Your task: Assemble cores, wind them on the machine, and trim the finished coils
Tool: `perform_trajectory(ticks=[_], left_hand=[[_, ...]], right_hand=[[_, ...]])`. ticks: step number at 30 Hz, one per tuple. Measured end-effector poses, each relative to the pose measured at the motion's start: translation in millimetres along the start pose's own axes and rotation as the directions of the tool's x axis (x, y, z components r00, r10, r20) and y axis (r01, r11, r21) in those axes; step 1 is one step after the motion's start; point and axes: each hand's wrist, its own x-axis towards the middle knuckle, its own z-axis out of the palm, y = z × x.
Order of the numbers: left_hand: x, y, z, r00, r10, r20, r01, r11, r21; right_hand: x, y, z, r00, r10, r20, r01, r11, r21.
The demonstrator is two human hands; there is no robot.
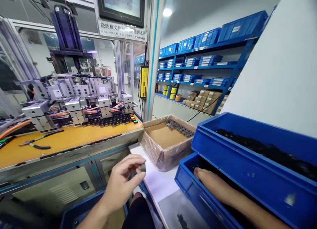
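My left hand (123, 177) is raised over my lap, its thumb and fingers closed around a small grey round part (143, 167), mostly hidden by the fingers. With the forearm angled in from the right, my right hand (201, 174) reaches into the lower blue bin (189, 177). Its fingers are down in the bin's dark interior, so what they touch does not show. Above that bin, partly overlapping it, sits another blue bin (247, 159) holding a heap of small black parts (262, 146).
A plastic-lined cardboard box (158, 156) has rows of small metal parts along its far side. To the left, a machine (79, 90) stands behind a yellow worktop (81, 139) with pliers (37, 143) and several black round parts (111, 120). Blue shelves (205, 66) line the wall.
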Motion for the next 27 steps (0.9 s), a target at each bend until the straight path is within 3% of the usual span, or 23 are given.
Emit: perform_trajectory(ticks=[2, 5, 11, 17, 20, 24, 27], left_hand=[[-28.2, 4.7, -14.0, 0.996, -0.06, -0.066, 0.049, 0.986, -0.161], [-49.7, 10.1, -25.2, 0.988, -0.115, -0.105, 0.083, 0.959, -0.271], [-58.4, 13.6, -27.3, 0.978, -0.157, -0.135, 0.1, 0.929, -0.357], [-57.2, 13.9, -19.1, 0.971, -0.181, -0.155, 0.115, 0.926, -0.361], [-52.8, 16.9, -11.8, 0.972, -0.168, -0.167, 0.106, 0.938, -0.329], [-47.1, 17.7, 5.6, 0.975, -0.203, -0.089, 0.155, 0.91, -0.385], [-43.0, 15.4, 23.3, 0.986, -0.169, -0.002, 0.148, 0.867, -0.477]], right_hand=[[-0.9, -2.8, -2.5, 1.0, -0.003, -0.012, 0.003, 0.999, -0.045], [-3.6, -6.4, -5.9, 1.0, -0.016, -0.019, 0.013, 0.993, -0.118], [-6.6, -13.9, -16.2, 0.996, -0.051, -0.068, 0.038, 0.981, -0.189], [0.7, -34.8, -54.3, 0.96, -0.135, -0.245, 0.099, 0.983, -0.152], [-7.6, -59.2, -53.7, 0.884, -0.248, -0.395, 0.23, 0.969, -0.092], [-40.6, -93.0, -15.3, 0.758, -0.431, -0.49, 0.483, 0.875, -0.023], [-64.8, -108.9, 10.7, 0.535, -0.625, -0.569, 0.767, 0.642, 0.017]])
